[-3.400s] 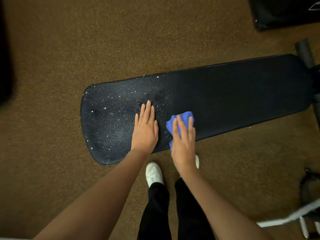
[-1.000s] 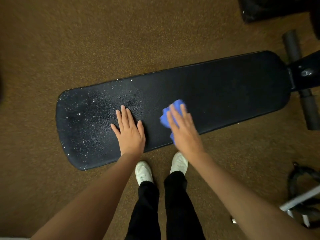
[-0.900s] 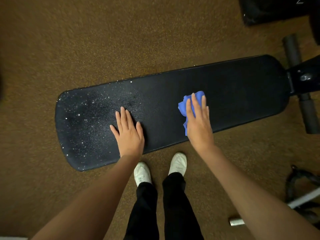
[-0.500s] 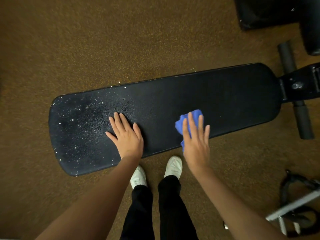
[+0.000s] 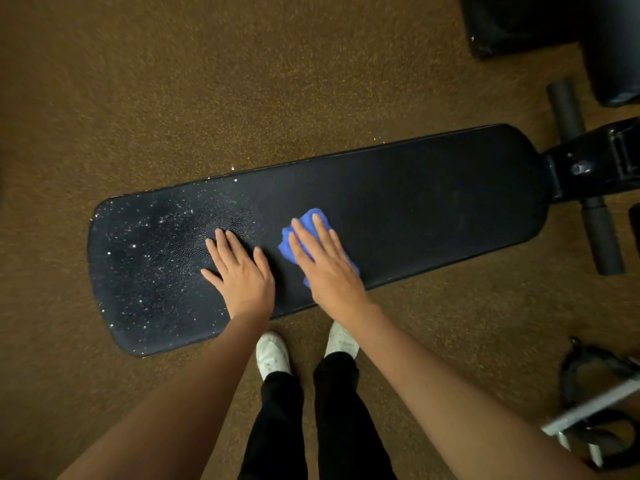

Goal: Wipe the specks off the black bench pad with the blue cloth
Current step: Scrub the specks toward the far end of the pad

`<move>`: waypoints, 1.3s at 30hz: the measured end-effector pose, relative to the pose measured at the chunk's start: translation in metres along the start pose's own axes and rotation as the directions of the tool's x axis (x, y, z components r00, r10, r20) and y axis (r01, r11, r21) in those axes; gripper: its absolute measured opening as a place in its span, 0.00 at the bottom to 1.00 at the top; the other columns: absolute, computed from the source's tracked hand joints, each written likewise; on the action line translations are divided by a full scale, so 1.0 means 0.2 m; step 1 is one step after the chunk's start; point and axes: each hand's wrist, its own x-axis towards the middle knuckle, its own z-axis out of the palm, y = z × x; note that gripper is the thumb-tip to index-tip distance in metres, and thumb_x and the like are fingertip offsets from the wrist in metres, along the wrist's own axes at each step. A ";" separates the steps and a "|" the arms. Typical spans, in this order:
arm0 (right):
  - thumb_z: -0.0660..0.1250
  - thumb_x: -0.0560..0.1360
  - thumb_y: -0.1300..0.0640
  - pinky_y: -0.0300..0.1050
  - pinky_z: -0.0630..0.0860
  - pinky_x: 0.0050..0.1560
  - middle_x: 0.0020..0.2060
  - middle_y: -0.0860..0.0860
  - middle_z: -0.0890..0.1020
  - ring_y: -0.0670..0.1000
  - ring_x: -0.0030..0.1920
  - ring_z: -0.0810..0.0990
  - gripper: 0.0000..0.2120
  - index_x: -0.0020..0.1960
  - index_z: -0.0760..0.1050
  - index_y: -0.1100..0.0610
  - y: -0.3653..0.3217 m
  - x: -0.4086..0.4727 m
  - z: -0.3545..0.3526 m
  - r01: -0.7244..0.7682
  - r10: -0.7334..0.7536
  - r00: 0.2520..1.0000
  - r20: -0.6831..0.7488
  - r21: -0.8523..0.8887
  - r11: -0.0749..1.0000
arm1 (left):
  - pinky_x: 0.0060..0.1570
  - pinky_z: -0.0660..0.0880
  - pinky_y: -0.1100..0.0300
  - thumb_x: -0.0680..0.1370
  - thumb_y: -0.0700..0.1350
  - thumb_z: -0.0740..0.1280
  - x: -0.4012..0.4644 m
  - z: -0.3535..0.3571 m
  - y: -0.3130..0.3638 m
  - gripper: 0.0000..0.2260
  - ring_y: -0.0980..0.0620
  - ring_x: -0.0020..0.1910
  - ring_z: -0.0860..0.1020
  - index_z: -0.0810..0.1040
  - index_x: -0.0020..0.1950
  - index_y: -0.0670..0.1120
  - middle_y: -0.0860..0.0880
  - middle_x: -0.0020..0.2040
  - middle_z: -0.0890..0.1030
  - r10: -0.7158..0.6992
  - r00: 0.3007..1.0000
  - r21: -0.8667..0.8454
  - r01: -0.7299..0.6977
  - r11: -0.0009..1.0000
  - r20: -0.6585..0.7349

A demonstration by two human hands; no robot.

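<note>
The long black bench pad (image 5: 433, 206) runs from lower left to upper right across the head view. White specks (image 5: 149, 237) cover its left third; the middle and right part look dark and plain. A crumpled blue cloth (image 5: 304, 225) lies on the pad near its front edge. My right hand (image 5: 327, 266) presses flat on the cloth with straight fingers, hiding most of it. Just left of it, my left hand (image 5: 242, 271) rests flat on the pad, fingers spread, at the edge of the speckled area.
Brown speckled carpet (image 5: 207, 81) surrounds the bench. The bench's black frame and foam roller (image 5: 588, 174) sit at the right end. Dark equipment (image 5: 519, 22) stands at the top right, a white bar with a black strap (image 5: 595, 403) at the lower right. My white shoes (image 5: 273, 355) stand below the pad.
My right hand slid the blue cloth right along the pad, then back left until it lies close to my left hand. The left hand stayed planted on the pad.
</note>
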 end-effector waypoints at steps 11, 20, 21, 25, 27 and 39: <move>0.74 0.64 0.66 0.62 0.50 0.69 0.73 0.61 0.61 0.69 0.72 0.52 0.40 0.72 0.60 0.65 0.08 0.09 -0.03 -0.289 0.291 0.952 -0.095 0.038 0.957 | 0.69 0.43 0.36 0.81 0.52 0.47 0.00 0.02 0.00 0.27 0.45 0.75 0.42 0.49 0.76 0.39 0.44 0.77 0.48 0.000 1.000 0.003 0.000 1.000 -0.008; 0.72 0.63 0.67 0.65 0.56 0.67 0.71 0.60 0.65 0.68 0.71 0.58 0.37 0.70 0.64 0.64 0.06 0.20 -0.01 -0.024 0.025 0.996 -0.091 0.010 1.000 | 0.69 0.46 0.37 0.76 0.54 0.41 0.02 0.01 -0.09 0.31 0.44 0.75 0.49 0.56 0.75 0.40 0.43 0.76 0.54 0.103 0.993 -0.026 -0.105 0.994 -0.049; 0.74 0.62 0.67 0.66 0.57 0.67 0.71 0.61 0.65 0.69 0.71 0.57 0.38 0.70 0.64 0.65 0.05 0.25 -0.01 -0.096 0.100 0.989 -0.109 0.039 0.995 | 0.70 0.45 0.37 0.77 0.54 0.41 0.02 0.00 -0.10 0.30 0.44 0.75 0.49 0.56 0.75 0.40 0.43 0.76 0.54 0.119 0.992 -0.020 -0.120 0.993 -0.043; 0.75 0.62 0.67 0.67 0.58 0.66 0.71 0.61 0.65 0.70 0.71 0.56 0.39 0.69 0.64 0.67 -0.11 0.43 0.02 -0.185 0.198 0.976 -0.093 0.128 0.974 | 0.70 0.44 0.39 0.78 0.53 0.42 0.07 -0.02 -0.16 0.29 0.46 0.76 0.47 0.54 0.75 0.41 0.44 0.77 0.52 0.152 0.987 -0.018 -0.153 0.988 -0.045; 0.76 0.61 0.67 0.67 0.61 0.65 0.69 0.62 0.68 0.71 0.69 0.60 0.38 0.68 0.67 0.67 -0.20 0.46 0.07 -0.054 0.063 0.995 -0.077 0.118 0.992 | 0.70 0.46 0.39 0.78 0.53 0.42 0.11 -0.03 -0.18 0.28 0.46 0.75 0.48 0.54 0.75 0.41 0.44 0.77 0.52 0.157 0.986 -0.021 -0.159 0.987 -0.060; 0.74 0.65 0.66 0.67 0.54 0.68 0.71 0.63 0.64 0.71 0.71 0.54 0.37 0.70 0.62 0.68 -0.21 0.67 0.01 -0.221 0.226 0.974 -0.031 0.108 0.969 | 0.72 0.42 0.46 0.77 0.55 0.37 0.21 -0.12 -0.28 0.30 0.49 0.75 0.43 0.50 0.76 0.43 0.47 0.77 0.48 0.203 0.979 -0.040 -0.203 0.978 -0.002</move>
